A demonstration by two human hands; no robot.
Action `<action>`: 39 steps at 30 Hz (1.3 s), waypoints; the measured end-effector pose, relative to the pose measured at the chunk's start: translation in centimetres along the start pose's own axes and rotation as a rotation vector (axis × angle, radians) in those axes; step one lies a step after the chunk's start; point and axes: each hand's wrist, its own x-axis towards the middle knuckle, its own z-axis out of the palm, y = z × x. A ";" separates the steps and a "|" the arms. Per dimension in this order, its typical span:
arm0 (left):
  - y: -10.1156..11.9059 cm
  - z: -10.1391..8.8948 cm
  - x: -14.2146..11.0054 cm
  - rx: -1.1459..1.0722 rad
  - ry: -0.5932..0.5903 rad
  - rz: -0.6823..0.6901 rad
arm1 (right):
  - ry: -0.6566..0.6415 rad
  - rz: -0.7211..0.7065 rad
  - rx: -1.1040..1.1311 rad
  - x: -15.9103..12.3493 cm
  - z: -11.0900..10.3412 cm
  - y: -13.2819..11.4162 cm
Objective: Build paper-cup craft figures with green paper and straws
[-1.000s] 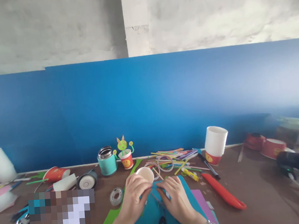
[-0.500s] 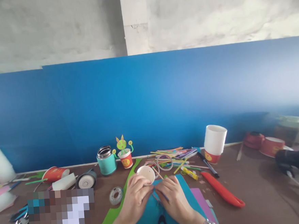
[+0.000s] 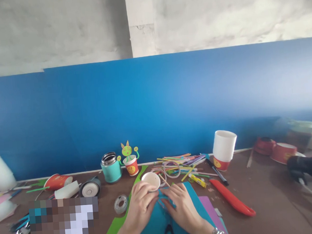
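Observation:
A white paper cup tilts with its open mouth towards me, a small dark spot inside. The curled fingers of my left hand lie over its near rim and appear to grip it. Just right of it, my right hand has its fingers bent and pressed together low over blue paper. What lies under its fingertips is too small and covered to name. Between my wrists rest scissors with black handles, their blades pointing away from me and blurred.
Behind my hands lie many coloured straws and a yellow glue stick. A tape roll, a turquoise jar and a cup with a green paper figure stand left. Stacked cups and a red sleeve-like object lie right.
The cup and my left hand have shifted slightly left. My right hand's fingers have lowered and flattened a little; a thin stick beneath them shows less clearly now.

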 end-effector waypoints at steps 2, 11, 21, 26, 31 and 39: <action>-0.3 0.0 -0.2 0.038 -0.002 -0.015 | 0.009 0.030 0.007 0.0 -0.1 0.0; 0.2 -0.3 0.1 0.046 -0.010 -0.017 | -0.006 -0.030 -0.023 0.0 -0.1 0.0; 0.7 -0.4 0.4 0.031 -0.041 -0.008 | -0.004 -0.071 -0.034 -0.2 0.2 0.0; 0.6 -0.2 0.3 0.015 -0.057 0.009 | 0.027 -0.117 -0.063 -0.2 0.3 -0.1; 0.3 -0.2 0.2 0.026 -0.060 -0.004 | 0.020 -0.084 -0.082 -0.1 0.2 -0.1; -0.3 -0.2 -0.1 0.088 -0.058 -0.038 | 0.006 -0.011 -0.037 0.1 -0.2 0.3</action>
